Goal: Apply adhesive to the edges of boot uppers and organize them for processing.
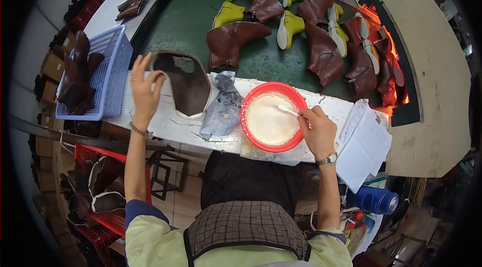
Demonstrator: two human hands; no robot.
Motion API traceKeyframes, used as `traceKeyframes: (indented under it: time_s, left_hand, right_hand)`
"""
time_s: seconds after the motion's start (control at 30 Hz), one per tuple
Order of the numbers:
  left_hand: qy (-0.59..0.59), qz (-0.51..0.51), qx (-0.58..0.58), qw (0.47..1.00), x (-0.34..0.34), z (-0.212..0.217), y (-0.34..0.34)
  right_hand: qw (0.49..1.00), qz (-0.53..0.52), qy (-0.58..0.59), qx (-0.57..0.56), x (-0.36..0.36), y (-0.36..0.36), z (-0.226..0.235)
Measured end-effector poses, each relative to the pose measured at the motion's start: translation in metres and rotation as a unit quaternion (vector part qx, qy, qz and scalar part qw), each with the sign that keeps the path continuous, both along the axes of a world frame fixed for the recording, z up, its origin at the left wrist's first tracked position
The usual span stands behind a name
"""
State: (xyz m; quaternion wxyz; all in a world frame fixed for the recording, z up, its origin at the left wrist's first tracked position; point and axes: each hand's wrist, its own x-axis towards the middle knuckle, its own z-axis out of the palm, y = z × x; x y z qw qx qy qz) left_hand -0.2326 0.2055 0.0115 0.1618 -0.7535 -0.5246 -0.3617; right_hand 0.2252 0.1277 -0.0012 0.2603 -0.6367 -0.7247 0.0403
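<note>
My right hand (319, 131) grips a slim white stick-like applicator (286, 110); its tip lies over cream-coloured paste (271, 125) in a red plastic bowl (245, 134). The bowl stands near the front edge of the worktop. My left hand (144, 89) is raised at the left, fingers apart and nothing visible in them. Just right of it lies a dark brown boot upper (193, 91), spread with its opening facing me; whether my fingertips touch its edge I cannot tell. A stained grey-white cloth (221, 111) sits between the upper and the bowl.
Brown boot uppers (233, 43) and yellow-green wedge soles (290, 28) cover the green table's far side. A glowing orange heater opening (401, 94) is at the right. Papers (366, 141) and a blue flask (374, 199) lie nearby. A blue basket (113, 74) holds boots at the left.
</note>
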Motion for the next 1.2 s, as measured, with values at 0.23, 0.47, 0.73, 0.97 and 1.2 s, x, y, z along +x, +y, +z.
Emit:
traceKeyframes:
  time_s: [0.23,0.47,0.73,0.97,1.2]
  left_hand:
    - [0.024,0.077,-0.061,0.995,-0.013,0.093,-0.016]
    - [0.028,0.077,-0.031,0.996,-0.007,0.078,-0.025]
    - [0.144,-0.024,-0.298,0.943,0.089,-0.056,-0.064]
    - [-0.091,-0.023,-0.114,0.989,0.035,0.005,-0.048]
    - [-0.27,-0.014,-0.387,0.882,-0.001,-0.024,0.021]
  right_hand:
    - [0.973,0.069,-0.215,-0.04,-0.038,0.016,-0.009]
    - [0.998,0.037,0.017,-0.047,-0.012,0.009,0.018]
    - [0.975,0.063,-0.188,-0.103,-0.027,0.018,-0.004]
    - [1.0,-0.025,-0.012,-0.008,0.016,-0.009,0.024]
    - [0.993,-0.048,0.072,-0.076,0.027,-0.023,0.013]
